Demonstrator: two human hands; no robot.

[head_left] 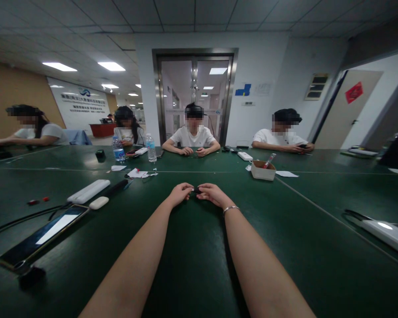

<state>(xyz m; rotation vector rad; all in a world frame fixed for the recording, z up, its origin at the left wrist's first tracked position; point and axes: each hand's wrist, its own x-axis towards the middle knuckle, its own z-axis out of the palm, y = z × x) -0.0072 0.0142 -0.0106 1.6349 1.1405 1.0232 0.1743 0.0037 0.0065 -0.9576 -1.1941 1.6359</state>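
Both my arms reach out over the green table [195, 269], and my hands meet near its middle. My right hand [212, 194], with a silver bracelet at the wrist, pinches a small black object [197, 190]. The fingertips of my left hand [181, 194] are closed at the object's left end, where a tiny pale spot shows. Whether the left fingers grip that end or a separate small piece is hidden. The object is too small and too covered to name its kind.
Left of my arms lie a phone [44, 238], a white power strip [89, 191], a white oval case [99, 202] and cables. Ahead stand two water bottles [118, 150] and a small box [263, 171]. Several people sit across the table. A white device [389, 234] lies right.
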